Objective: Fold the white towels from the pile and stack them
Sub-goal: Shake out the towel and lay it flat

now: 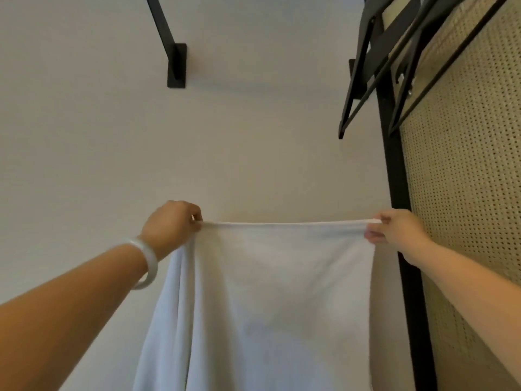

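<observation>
Head view: we are facing a pale wall (84, 136), with both our arms reaching in from the lower corners.
White towel (267, 292): we are holding it up in the air by its top edge, which is running taut and nearly level between our two hands. The cloth is hanging down from there, filling the 6 o'clock part of the picture and running off the bottom edge, with loose vertical folds gathering along its left side.
Left hand (172, 224): at about 8 o'clock from centre, we are pinching the towel's top left corner — fingers curled, thumb pressing on the hem.
Right hand (394, 227): at about 4 o'clock, we are pinching the top right corner, fingers curled round the hem.
Bracelet (146, 263): a pale bangle is sitting on our left wrist.
Bracket (177, 66): a black bar is meeting the wall on a small plate at 11 o'clock.
Black post (394, 179): it is running down the right side at 3 o'clock, edging a woven cane panel (465, 193).
Folding rack (375, 66): its black bars are slanting at 1 o'clock — just above the post.
</observation>
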The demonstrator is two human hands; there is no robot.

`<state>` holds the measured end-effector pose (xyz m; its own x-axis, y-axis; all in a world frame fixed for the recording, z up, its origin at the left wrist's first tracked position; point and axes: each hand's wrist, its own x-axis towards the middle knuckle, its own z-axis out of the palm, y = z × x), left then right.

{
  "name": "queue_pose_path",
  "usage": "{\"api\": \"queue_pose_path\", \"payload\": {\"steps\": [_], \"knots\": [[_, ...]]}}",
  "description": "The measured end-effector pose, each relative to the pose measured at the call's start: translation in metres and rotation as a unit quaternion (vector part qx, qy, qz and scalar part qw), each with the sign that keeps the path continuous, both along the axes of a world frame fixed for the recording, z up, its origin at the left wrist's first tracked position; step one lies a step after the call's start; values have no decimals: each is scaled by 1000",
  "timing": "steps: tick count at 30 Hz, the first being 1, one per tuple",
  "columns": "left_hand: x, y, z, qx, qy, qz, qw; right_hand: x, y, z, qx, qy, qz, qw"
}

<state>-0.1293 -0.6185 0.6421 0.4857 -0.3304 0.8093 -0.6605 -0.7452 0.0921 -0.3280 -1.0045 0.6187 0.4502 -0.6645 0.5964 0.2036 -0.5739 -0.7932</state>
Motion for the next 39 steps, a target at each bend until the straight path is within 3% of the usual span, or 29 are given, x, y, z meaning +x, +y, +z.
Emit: {"api": "queue_pose_path", "payload": {"steps": [4, 14, 19, 23, 28, 33, 37, 39], "knots": [[-16, 13, -78, 43, 84, -9, 996, -15, 10, -77, 44, 104, 34, 993], [-120, 67, -375, 186, 236, -109, 947, -113, 60, -351, 134, 330, 3, 934], [-197, 100, -459, 255, 270, -177, 912, -188, 95, -439, 138, 387, -6, 912], [-238, 123, -502, 277, 251, -204, 905, -239, 117, -488, 159, 407, -22, 899], [-269, 139, -536, 350, 264, -200, 876, -280, 139, -523, 20, 491, 5, 871], [-285, 129, -549, 306, 300, -188, 884, -281, 153, -527, -190, 559, -33, 806], [-290, 96, -551, 261, 324, -233, 879, -259, 180, -528, -227, 482, 57, 844], [-292, 75, -555, 239, 333, -260, 874, -252, 192, -530, -223, 475, 107, 844]]}}
